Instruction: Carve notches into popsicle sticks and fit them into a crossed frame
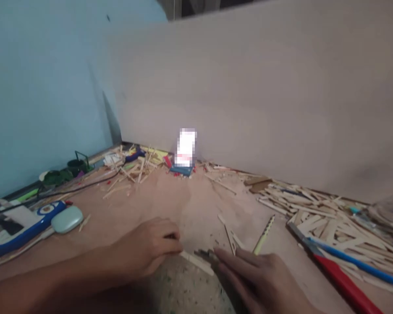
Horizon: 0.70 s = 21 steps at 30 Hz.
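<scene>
My left hand [157, 246] is closed in a pinch on the near-left end of a flat wooden craft stick [198, 263]. The stick slants down to the right, its far end close to my right hand [260, 277]. My right fingers are pressed together around a small dark metal-looking tool [203, 253], whose tip points left just above the stick; its exact kind is unclear and most of it is hidden. A yellow patterned strip [264, 233] and thin wooden slivers [228, 233] lie just beyond my right hand.
A heap of wooden sticks [327, 218] covers the right side, with a blue pen [356, 261] and a red-handled tool [343, 279] beside it. A lit phone [186, 148] leans near the back board. At left are a blue-and-white power strip [29, 229] and a pale green case [67, 219].
</scene>
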{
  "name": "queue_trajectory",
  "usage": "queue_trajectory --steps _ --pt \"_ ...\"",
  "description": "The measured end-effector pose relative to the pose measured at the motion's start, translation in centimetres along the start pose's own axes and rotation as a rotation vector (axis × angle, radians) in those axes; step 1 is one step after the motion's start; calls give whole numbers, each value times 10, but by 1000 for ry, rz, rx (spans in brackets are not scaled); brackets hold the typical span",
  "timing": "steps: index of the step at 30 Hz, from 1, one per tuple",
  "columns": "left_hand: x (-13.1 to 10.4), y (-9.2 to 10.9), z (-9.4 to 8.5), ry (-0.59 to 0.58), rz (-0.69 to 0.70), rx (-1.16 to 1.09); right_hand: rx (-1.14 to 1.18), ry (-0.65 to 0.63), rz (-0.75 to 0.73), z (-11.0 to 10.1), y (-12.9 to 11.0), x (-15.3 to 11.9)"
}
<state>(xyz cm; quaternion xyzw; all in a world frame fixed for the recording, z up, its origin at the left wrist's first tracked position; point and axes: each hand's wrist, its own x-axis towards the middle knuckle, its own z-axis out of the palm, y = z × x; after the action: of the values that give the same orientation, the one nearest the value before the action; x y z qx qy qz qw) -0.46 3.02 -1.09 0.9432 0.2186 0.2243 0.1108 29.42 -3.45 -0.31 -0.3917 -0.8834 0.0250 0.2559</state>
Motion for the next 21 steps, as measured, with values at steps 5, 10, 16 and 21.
queue_trajectory --steps 5,10,16,21 --pt "-5 0 0 -12 -60 -5 105 -20 5 -3 0 5" --pt "-5 19 -12 -51 -130 -90 147 6 25 -1 1 5" --pt "-4 26 -23 -122 -58 -273 135 34 18 -10 -2 3" --pt "-8 19 -19 -46 -71 -101 56 -13 41 -10 -10 -2"
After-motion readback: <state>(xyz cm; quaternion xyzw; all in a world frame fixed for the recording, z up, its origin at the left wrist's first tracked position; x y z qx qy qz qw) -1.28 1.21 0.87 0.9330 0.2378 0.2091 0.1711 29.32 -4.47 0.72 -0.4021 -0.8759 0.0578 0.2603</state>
